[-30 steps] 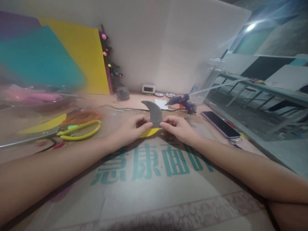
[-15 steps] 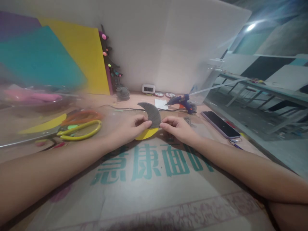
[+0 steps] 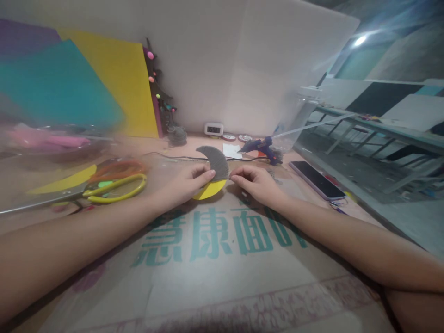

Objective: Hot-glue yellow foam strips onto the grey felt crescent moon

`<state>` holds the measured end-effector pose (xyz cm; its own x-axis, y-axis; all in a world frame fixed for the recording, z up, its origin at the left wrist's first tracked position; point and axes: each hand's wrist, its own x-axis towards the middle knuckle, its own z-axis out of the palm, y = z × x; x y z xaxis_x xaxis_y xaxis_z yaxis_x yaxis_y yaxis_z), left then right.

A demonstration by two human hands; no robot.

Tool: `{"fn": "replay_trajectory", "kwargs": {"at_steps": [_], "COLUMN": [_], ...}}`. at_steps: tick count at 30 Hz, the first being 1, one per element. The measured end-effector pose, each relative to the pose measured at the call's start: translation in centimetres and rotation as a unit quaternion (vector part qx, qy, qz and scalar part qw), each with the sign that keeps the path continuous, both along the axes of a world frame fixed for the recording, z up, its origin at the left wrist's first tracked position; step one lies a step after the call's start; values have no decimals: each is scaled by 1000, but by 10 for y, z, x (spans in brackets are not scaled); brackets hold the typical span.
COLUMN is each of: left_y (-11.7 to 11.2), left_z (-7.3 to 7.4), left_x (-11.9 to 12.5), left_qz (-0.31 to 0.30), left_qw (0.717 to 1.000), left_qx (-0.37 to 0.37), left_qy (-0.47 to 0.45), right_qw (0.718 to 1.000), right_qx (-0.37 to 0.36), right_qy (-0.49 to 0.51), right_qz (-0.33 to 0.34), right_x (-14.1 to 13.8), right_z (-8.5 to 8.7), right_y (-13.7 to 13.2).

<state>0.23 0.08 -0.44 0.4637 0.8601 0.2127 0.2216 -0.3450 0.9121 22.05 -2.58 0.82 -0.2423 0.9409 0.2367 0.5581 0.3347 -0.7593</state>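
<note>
My left hand (image 3: 196, 182) pinches the left side of a crescent-shaped piece, whose upper part is a ribbed dark grey crescent (image 3: 215, 162) and whose lower end is smooth yellow card (image 3: 211, 189). The grey part covers the yellow one above my thumb. Close by the crescent's right edge, my right hand (image 3: 255, 182) has thumb and forefinger pressed together. What lies between those fingertips is too small to make out. Both hands are above a table cover with large green printed characters (image 3: 215, 233).
Yellow-handled scissors (image 3: 114, 192) lie at left beside orange-handled ones (image 3: 120, 170) and a yellow scrap (image 3: 65, 180). Behind my hands are a blue glue gun (image 3: 262, 149), its dark cord, and a small white clock (image 3: 213, 129). A phone (image 3: 317, 179) rests near the right table edge.
The crescent and my left hand have shifted slightly left. My right fingertips now sit a little farther from the crescent's grey edge.
</note>
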Motion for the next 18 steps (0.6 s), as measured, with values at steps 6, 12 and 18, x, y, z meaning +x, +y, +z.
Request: {"fn": "replay_trajectory", "kwargs": {"at_steps": [6, 12, 18], "left_y": [-2, 8, 11], "left_z": [6, -3, -8], "left_x": [-1, -3, -4], "left_qz": [50, 55, 71], "left_qw": [995, 983, 985], "left_qx": [-51, -87, -68], "left_qy": [-64, -149, -140], "right_qw": [979, 927, 916], "right_qx": [-118, -222, -200], "right_qy": [-149, -284, -342], "right_qz": [80, 99, -58], "right_x": [36, 107, 158], "right_z": [29, 59, 74], "right_y": [25, 52, 56]}}
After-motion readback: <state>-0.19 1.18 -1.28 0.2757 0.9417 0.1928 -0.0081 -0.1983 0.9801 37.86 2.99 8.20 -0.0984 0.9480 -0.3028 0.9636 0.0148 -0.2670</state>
